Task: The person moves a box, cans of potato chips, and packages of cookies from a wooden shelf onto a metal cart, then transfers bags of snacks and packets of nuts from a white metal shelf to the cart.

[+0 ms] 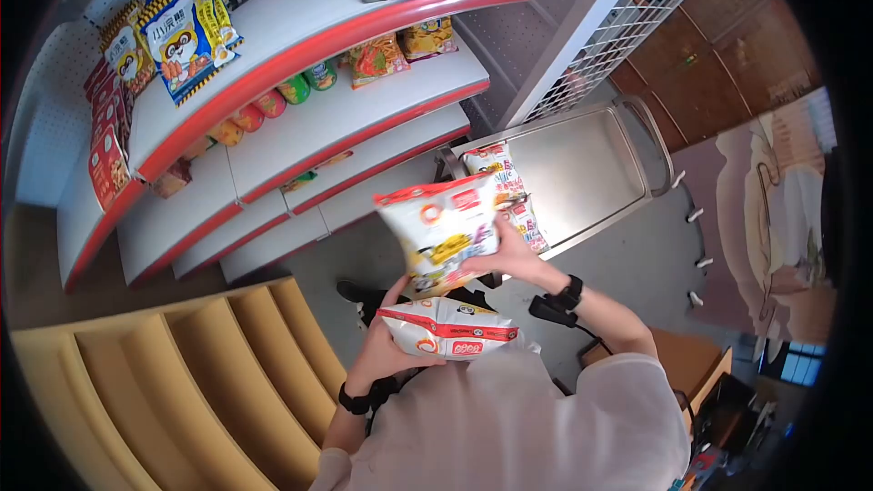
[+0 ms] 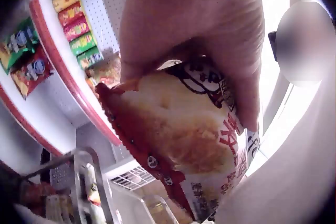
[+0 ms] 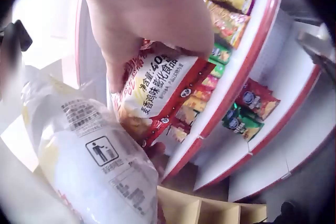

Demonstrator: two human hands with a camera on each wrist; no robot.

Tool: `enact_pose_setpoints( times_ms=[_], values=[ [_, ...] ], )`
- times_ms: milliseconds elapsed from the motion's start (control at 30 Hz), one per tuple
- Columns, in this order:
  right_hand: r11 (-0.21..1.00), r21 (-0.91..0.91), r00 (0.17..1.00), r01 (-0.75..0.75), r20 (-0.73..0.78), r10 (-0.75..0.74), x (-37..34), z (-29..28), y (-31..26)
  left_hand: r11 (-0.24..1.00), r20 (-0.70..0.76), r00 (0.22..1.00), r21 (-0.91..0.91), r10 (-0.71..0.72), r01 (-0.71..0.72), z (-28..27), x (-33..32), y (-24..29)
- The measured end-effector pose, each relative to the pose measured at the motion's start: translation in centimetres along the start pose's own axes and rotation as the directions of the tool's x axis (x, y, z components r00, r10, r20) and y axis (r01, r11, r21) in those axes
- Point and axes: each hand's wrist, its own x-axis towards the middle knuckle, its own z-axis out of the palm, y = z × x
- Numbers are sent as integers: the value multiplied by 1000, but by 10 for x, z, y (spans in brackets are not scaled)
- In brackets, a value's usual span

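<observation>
My left hand (image 1: 389, 352) grips a white snack bag (image 1: 455, 335) with a red band, close against the front of my shirt. In the left wrist view the fingers curl over this puffed bag (image 2: 184, 129). Just above it, my right hand (image 1: 512, 256) holds a second white snack bag (image 1: 436, 232) with a red top edge by its lower right side. The right wrist view has the thumb and fingers on that bag (image 3: 163, 79), with the left hand's bag (image 3: 94, 150) in front. The two bags overlap slightly in the head view.
Curved white shelves (image 1: 318, 23) with red edges and packaged snacks rise ahead and left. A metal cart (image 1: 582, 173) with more snack bags (image 1: 496, 168) stands to the right. Tan stepped shelving (image 1: 200, 364) is at the lower left, a wire mesh panel (image 1: 591, 64) behind the cart.
</observation>
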Motion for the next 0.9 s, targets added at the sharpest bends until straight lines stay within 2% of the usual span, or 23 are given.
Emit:
enact_pose_setpoints(
  times_ms=[33, 67, 100, 167, 200, 267, 367, 433, 600, 767, 900],
  values=[
    [997, -70, 997, 40, -56, -44, -4, -24, 14, 992, -23, 999, -117, -48, 45, 12, 1, 3],
    [994, -60, 992, 92, -80, -97, 0, -53, 32, 989, -14, 996, -119, -88, 86, 18, 2, -4],
    [989, -47, 983, 142, -112, -147, 6, -81, 47, 997, -5, 999, 69, -39, 39, 19, 7, 4],
    [999, 14, 980, 40, -193, -37, 12, -126, 51, 959, -83, 966, -166, -246, 230, 30, -8, -3],
    [999, 11, 968, 34, -249, -30, 18, -150, 65, 972, -151, 968, -158, -198, 174, 36, -9, 2],
    [1000, -25, 942, 8, -334, -16, 34, -188, 92, 974, -205, 959, -156, -194, 164, 36, -16, -4],
    [986, -149, 948, -73, -316, 23, 62, -230, 117, 966, -304, 926, -194, -225, 171, 33, -26, -16],
    [979, -171, 948, -106, -313, 48, 73, -241, 117, 948, -393, 869, -225, -301, 227, 37, -29, -16],
    [966, -203, 950, -162, -295, 98, 102, -237, 114, 975, -514, 831, -167, -213, 146, 52, -38, -10],
    [961, -228, 972, -154, -209, 106, 128, -240, 135, 934, -520, 781, -272, -346, 233, 62, -47, -2],
    [869, -462, 967, -177, -246, 66, 138, -244, 154, 946, -577, 755, -264, -312, 189, 66, -52, -5]
  ],
)
